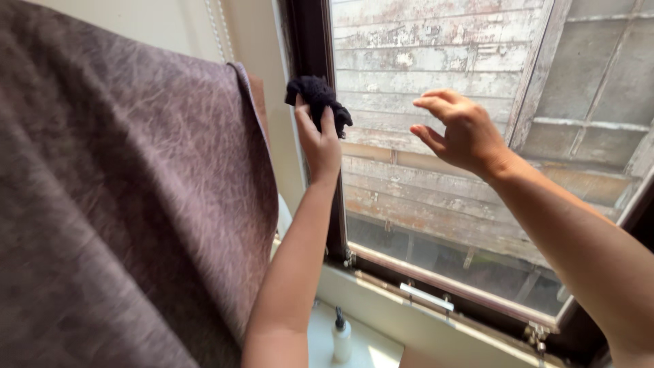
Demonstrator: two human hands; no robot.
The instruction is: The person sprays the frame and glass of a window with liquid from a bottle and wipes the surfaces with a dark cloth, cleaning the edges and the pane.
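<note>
One curtain (122,204) — left hand (319,140) grips one cloth (317,95).

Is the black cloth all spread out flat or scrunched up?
Scrunched up. The black cloth is a bunched wad gripped in the left hand, pressed against the dark window frame.

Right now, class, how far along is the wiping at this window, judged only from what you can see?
Done: nothing can be confirmed; no wiped patch shows on the dark window frame. In hand: the left hand presses a black cloth against the frame's upright beside the brown curtain; the right hand hovers open before the glass. Left: seemingly the lower frame, near the white pump bottle.
</note>
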